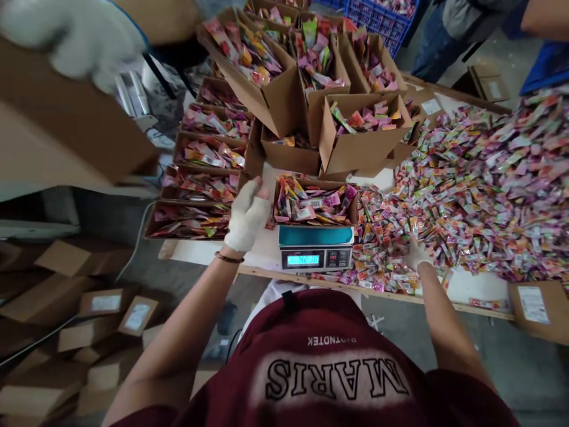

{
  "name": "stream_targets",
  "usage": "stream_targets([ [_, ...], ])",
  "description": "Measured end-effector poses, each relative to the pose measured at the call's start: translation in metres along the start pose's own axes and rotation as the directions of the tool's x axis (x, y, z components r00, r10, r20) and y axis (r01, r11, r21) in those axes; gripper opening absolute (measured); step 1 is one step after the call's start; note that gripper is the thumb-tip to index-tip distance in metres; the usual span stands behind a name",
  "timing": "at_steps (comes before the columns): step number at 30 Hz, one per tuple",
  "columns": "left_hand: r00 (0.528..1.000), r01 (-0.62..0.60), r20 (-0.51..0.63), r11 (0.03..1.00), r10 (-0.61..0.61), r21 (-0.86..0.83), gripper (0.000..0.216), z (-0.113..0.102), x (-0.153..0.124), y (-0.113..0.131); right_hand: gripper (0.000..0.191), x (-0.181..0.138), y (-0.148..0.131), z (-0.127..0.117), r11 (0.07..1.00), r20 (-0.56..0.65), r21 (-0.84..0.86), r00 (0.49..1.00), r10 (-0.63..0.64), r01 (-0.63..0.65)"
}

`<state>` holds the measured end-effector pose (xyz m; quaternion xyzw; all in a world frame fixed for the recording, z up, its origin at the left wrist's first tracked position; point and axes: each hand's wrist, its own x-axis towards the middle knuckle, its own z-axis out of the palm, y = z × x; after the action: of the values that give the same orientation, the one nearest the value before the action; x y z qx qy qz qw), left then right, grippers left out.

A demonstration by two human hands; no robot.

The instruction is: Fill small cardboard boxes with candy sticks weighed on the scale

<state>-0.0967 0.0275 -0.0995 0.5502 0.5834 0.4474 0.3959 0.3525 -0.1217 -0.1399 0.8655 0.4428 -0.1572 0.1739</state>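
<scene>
My left hand point(246, 216), in a white glove, is held up flat with its fingers together, just left of a small cardboard box point(315, 201) full of colourful sachets. The hand holds nothing. The box sits on a digital scale point(315, 249) whose display is lit. My right hand point(415, 254), also gloved, is down in the big loose pile of sachets point(484, 184) to the right of the scale. Its fingers are curled into the packets.
Several open boxes of sachets point(284, 77) are stacked behind the scale, and flat trays of them point(200, 178) lie to the left. Another person's gloved hand point(66, 35) rests on a large carton point(66, 130) at top left. Blue crates point(377, 18) stand at the back. Labelled cartons point(106, 308) lie on the floor.
</scene>
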Motion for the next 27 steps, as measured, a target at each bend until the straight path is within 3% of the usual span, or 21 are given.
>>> stream_targets([
  [2,0.994,-0.097,0.055,0.993,0.094,0.061,0.066,0.004,0.014,0.013,0.068,0.004,-0.006,-0.016,0.994,0.011,0.079,0.997,-0.081,0.08],
  [4,0.968,-0.237,0.127,0.956,0.217,0.172,0.067,0.009,0.028,0.025,0.061,0.001,-0.022,-0.038,0.925,-0.077,0.257,0.96,-0.27,0.28],
  [6,0.925,-0.363,0.236,0.874,0.297,0.324,0.052,0.015,0.04,0.037,0.051,-0.009,-0.05,-0.065,0.733,-0.27,0.429,0.85,-0.453,0.527],
  [9,0.888,-0.436,0.375,0.747,0.267,0.501,0.025,0.024,0.053,0.051,0.039,-0.03,-0.111,-0.101,0.409,-0.499,0.506,0.645,-0.579,0.759],
  [11,0.878,-0.452,0.415,0.694,0.237,0.561,0.019,0.028,0.057,0.057,0.039,-0.04,-0.158,-0.115,0.255,-0.551,0.503,0.534,-0.641,0.825],
  [14,0.863,-0.48,0.44,0.673,0.248,0.562,0.017,0.032,0.055,0.064,0.061,-0.044,-0.228,-0.117,0.13,-0.52,0.527,0.44,-0.733,0.84],
  [16,0.847,-0.507,0.442,0.698,0.295,0.506,0.015,0.031,0.049,0.069,0.067,-0.045,-0.264,-0.112,0.1,-0.478,0.573,0.43,-0.766,0.814],
  [18,0.833,-0.526,0.428,0.744,0.351,0.413,0.013,0.026,0.041,0.077,0.048,-0.046,-0.286,-0.109,0.098,-0.477,0.609,0.462,-0.748,0.787],
  [20,0.849,-0.501,0.361,0.807,0.387,0.312,0.016,0.016,0.032,0.085,0.026,-0.048,-0.29,-0.112,0.089,-0.532,0.633,0.515,-0.672,0.769],
  [22,0.897,-0.42,0.254,0.876,0.362,0.238,0.021,0.002,0.025,0.089,0.013,-0.05,-0.275,-0.122,0.025,-0.605,0.66,0.55,-0.576,0.751],
  [24,0.949,-0.302,0.157,0.932,0.274,0.199,0.026,-0.016,0.019,0.085,0.014,-0.053,-0.242,-0.136,-0.035,-0.674,0.664,0.577,-0.462,0.747],
  [26,0.979,-0.193,0.104,0.963,0.176,0.186,0.03,-0.033,0.013,0.071,0.017,-0.053,-0.192,-0.149,0.02,-0.73,0.629,0.6,-0.328,0.777],
  [27,0.987,-0.147,0.092,0.972,0.132,0.183,0.031,-0.041,0.01,0.06,0.018,-0.052,-0.163,-0.154,0.104,-0.751,0.601,0.605,-0.264,0.792],
])
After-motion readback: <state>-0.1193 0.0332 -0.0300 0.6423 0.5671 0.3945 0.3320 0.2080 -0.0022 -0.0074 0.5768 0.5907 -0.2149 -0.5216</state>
